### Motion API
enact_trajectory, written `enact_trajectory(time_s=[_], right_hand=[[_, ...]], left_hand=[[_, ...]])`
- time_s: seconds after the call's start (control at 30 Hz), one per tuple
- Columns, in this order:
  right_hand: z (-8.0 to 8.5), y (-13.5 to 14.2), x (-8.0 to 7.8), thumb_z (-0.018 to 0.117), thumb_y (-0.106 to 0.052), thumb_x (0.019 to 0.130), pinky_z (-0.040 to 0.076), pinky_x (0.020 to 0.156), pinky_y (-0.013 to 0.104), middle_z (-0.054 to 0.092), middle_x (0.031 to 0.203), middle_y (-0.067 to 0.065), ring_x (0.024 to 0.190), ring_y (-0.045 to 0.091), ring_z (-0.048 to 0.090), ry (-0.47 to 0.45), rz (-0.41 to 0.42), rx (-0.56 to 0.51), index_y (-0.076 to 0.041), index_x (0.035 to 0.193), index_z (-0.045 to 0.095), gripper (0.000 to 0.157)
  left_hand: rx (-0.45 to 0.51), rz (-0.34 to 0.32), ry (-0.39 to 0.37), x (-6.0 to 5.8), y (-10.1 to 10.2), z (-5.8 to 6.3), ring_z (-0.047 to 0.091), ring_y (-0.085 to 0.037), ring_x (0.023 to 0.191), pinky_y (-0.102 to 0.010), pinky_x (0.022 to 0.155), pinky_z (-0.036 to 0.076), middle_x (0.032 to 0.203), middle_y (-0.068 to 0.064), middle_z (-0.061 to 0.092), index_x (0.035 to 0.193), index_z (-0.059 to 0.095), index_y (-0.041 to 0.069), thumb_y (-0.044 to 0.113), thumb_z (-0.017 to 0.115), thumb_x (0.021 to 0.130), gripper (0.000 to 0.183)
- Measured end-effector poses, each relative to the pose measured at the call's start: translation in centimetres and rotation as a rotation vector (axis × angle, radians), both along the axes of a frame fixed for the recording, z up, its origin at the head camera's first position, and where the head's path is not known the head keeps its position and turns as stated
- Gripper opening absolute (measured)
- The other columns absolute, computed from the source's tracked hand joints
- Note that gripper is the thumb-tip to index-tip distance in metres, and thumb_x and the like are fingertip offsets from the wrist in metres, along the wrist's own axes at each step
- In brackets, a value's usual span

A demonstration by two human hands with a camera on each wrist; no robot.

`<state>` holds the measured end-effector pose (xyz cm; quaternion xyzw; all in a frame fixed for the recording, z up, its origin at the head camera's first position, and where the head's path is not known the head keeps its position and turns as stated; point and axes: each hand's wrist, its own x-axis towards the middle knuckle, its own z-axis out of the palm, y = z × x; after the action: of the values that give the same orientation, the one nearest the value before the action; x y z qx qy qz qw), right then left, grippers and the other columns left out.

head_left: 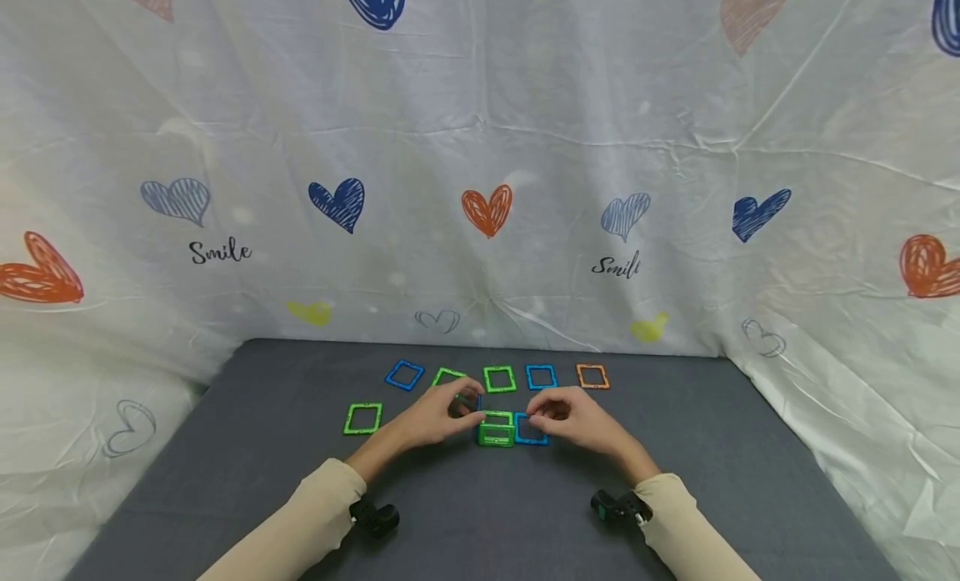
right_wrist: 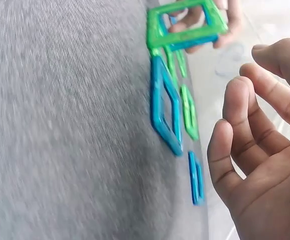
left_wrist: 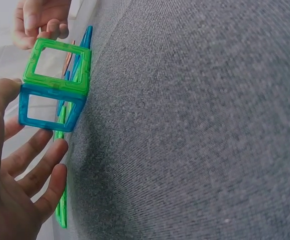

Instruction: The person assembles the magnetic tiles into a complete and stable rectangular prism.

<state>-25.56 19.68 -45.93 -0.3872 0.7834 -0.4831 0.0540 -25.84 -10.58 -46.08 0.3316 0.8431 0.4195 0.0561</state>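
A small box of magnetic tiles point(head_left: 497, 435) stands on the dark table, with green tiles on its top and front. Its left side is a blue tile point(left_wrist: 49, 125). My left hand point(head_left: 435, 414) holds the box at this side, thumb at one edge and fingers at another. A blue magnetic tile point(head_left: 531, 441) lies flat against the box's right side. Over that tile hovers my right hand point(head_left: 577, 416), its fingers loosely bent and thumb apart from them, with nothing between in the right wrist view point(right_wrist: 265, 150).
Behind the box lies a row of loose tiles: a blue one point(head_left: 405, 375), a partly hidden green one point(head_left: 448, 371), another green one point(head_left: 499, 379), a second blue one point(head_left: 542, 377) and an orange one point(head_left: 593, 376). One more green tile point(head_left: 363, 418) lies to the left.
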Motion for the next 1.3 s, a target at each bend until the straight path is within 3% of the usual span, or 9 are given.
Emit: enact_trajectory(time_s=[0.67,0.9,1.13,1.3], right_hand=[[-1.1,4.5,-0.7,0.071,-0.007,0.097,0.054,0.069,0.031,0.069,0.099,0.016,0.081,0.021,0.065,0.012,-0.129,-0.034,0.004,0.108,0.071,0.015],[-1.6,6.1,-1.5,0.071,-0.004,0.096,0.053,0.067,0.028,0.069,0.096,0.011,0.078,0.021,0.064,0.043,-0.158,-0.005,0.004,0.107,0.071,0.013],[-1.4,7.5,-2.3,0.072,0.002,0.093,0.053,0.067,0.028,0.069,0.094,0.015,0.077,0.023,0.065,0.054,-0.212,0.005,0.007,0.106,0.070,0.014],[-1.2,8.5,-3.1,0.073,0.002,0.093,0.052,0.066,0.029,0.068,0.092,0.009,0.076,0.021,0.063,0.066,-0.260,0.048,0.007,0.108,0.070,0.016]], left_hand=[[-0.008,0.002,-0.005,0.1,-0.1,0.0,0.068,-0.021,0.098,-0.038,0.086,0.054,0.127,-0.017,0.062,0.135,0.056,0.003,0.026,0.066,0.102,0.041],[-0.015,0.001,0.003,-0.1,-0.1,-0.1,0.068,-0.021,0.098,-0.038,0.086,0.054,0.126,-0.015,0.062,0.135,0.056,0.003,0.027,0.066,0.102,0.041],[-0.048,0.009,0.010,-0.2,-0.2,-0.4,0.067,-0.017,0.098,-0.034,0.087,0.053,0.126,-0.012,0.063,0.137,0.056,0.005,0.027,0.066,0.102,0.042],[-0.046,0.017,0.015,-0.1,-0.2,-0.4,0.067,-0.016,0.098,-0.034,0.086,0.054,0.126,-0.009,0.063,0.136,0.056,0.005,0.027,0.066,0.102,0.042]])
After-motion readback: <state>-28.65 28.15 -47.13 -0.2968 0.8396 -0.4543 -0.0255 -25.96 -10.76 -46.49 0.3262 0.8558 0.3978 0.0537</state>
